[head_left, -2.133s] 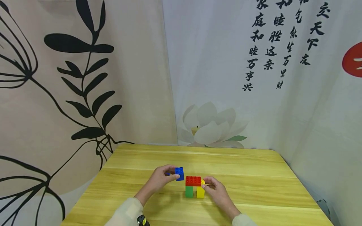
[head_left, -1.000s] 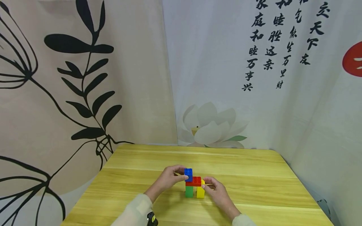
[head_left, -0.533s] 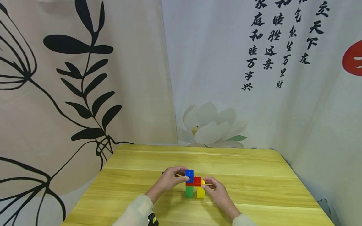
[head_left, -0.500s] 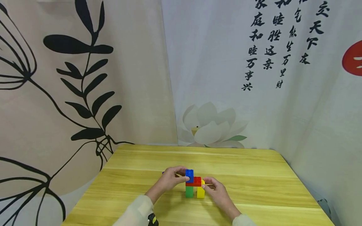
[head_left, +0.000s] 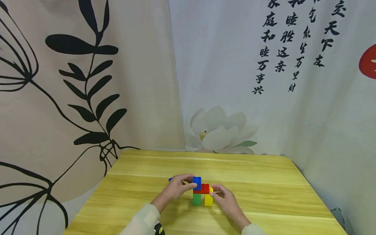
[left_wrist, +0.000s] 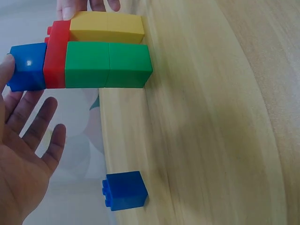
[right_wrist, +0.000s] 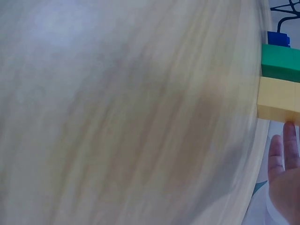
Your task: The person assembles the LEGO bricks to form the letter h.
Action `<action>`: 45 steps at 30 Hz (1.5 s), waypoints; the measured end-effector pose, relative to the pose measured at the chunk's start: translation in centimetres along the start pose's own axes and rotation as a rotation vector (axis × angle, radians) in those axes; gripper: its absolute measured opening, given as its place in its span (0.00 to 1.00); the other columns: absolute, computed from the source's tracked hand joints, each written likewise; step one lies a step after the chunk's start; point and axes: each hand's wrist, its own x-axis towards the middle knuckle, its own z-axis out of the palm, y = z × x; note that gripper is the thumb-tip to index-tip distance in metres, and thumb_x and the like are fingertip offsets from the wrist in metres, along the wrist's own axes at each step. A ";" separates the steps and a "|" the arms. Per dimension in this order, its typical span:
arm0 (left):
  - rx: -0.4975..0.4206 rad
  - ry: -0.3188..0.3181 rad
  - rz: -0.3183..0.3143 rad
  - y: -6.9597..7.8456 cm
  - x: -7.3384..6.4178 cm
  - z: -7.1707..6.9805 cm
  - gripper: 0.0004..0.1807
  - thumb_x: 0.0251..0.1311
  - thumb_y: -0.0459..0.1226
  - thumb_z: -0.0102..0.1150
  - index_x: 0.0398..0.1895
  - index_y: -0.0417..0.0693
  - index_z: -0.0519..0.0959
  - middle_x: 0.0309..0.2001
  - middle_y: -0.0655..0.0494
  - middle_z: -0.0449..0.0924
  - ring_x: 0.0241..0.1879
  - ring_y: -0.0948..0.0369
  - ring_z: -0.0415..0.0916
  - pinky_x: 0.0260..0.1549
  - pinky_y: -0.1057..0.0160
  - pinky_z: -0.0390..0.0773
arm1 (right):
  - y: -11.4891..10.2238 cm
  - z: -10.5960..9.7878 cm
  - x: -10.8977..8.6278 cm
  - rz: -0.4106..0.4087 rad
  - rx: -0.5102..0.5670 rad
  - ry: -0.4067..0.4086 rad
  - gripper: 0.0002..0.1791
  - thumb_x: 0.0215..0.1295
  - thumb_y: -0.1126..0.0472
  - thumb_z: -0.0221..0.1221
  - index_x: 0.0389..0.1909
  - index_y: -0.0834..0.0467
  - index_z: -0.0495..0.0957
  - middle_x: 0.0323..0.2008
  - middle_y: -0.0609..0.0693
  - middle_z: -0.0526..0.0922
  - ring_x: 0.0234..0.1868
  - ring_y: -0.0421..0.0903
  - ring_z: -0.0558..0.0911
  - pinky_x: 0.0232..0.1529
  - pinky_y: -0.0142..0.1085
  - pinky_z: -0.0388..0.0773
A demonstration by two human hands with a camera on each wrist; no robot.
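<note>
In the head view my left hand (head_left: 176, 187) pinches a blue toy brick (head_left: 197, 183) between thumb and fingers. The blue brick sits upright on the left end of a red brick (head_left: 205, 188). Two green bricks (left_wrist: 108, 64) stacked in a column hold up the red brick's left end. A matching yellow column (left_wrist: 107, 27) of two bricks stands under its right end. My right hand (head_left: 225, 197) holds the upper part of the yellow column from the right, thumb in front. In the right wrist view, a fingertip (right_wrist: 289, 129) touches the yellow column's side.
Another blue brick (left_wrist: 125, 190) stands on the wooden table (head_left: 264, 182), mostly hidden behind my left hand in the head view. A printed cloth (head_left: 147, 81) hangs behind the table's far edge.
My left hand has carried the blue brick rightward and down onto the red brick's left end, then pressed slightly lower. My right hand has stayed at the yellow column.
</note>
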 end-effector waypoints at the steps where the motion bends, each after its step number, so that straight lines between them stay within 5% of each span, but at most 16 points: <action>1: 0.005 0.000 -0.002 0.1 0.0 0.0 0.21 0.65 0.48 0.64 0.56 0.49 0.81 0.44 0.60 0.82 0.47 0.57 0.75 0.49 0.51 0.75 | 0.0 -0.1 0.0 0.002 -0.003 0.000 0.20 0.68 0.53 0.63 0.54 0.62 0.78 0.51 0.55 0.82 0.47 0.49 0.81 0.46 0.36 0.81; 10: 0.032 0.002 -0.010 0.0 0.4 0.2 0.23 0.64 0.50 0.64 0.57 0.49 0.80 0.45 0.60 0.81 0.50 0.56 0.75 0.57 0.41 0.69 | -0.4 -0.4 0.2 0.016 -0.004 0.009 0.19 0.68 0.55 0.63 0.54 0.61 0.78 0.50 0.55 0.82 0.47 0.49 0.81 0.46 0.37 0.81; 24: 0.010 0.030 -0.013 -0.4 -0.3 0.6 0.25 0.65 0.52 0.61 0.60 0.50 0.79 0.48 0.61 0.83 0.50 0.59 0.77 0.51 0.52 0.76 | 0.1 -0.3 0.2 -0.002 -0.008 -0.008 0.21 0.67 0.51 0.64 0.54 0.59 0.78 0.50 0.54 0.82 0.47 0.48 0.81 0.46 0.36 0.81; 33: 0.018 0.004 -0.035 -1.2 -0.7 0.5 0.24 0.63 0.51 0.65 0.58 0.50 0.80 0.50 0.59 0.82 0.53 0.52 0.75 0.52 0.49 0.74 | 0.0 -0.1 0.0 0.004 -0.001 -0.009 0.21 0.67 0.53 0.64 0.55 0.61 0.78 0.51 0.55 0.82 0.48 0.49 0.81 0.47 0.37 0.80; 45: 0.038 0.056 -0.022 -2.5 -0.9 -1.2 0.27 0.65 0.51 0.62 0.62 0.47 0.76 0.55 0.48 0.80 0.55 0.48 0.75 0.54 0.47 0.74 | 0.1 -0.1 -0.1 -0.015 0.007 -0.005 0.21 0.68 0.54 0.64 0.55 0.63 0.78 0.51 0.56 0.82 0.47 0.49 0.81 0.46 0.35 0.80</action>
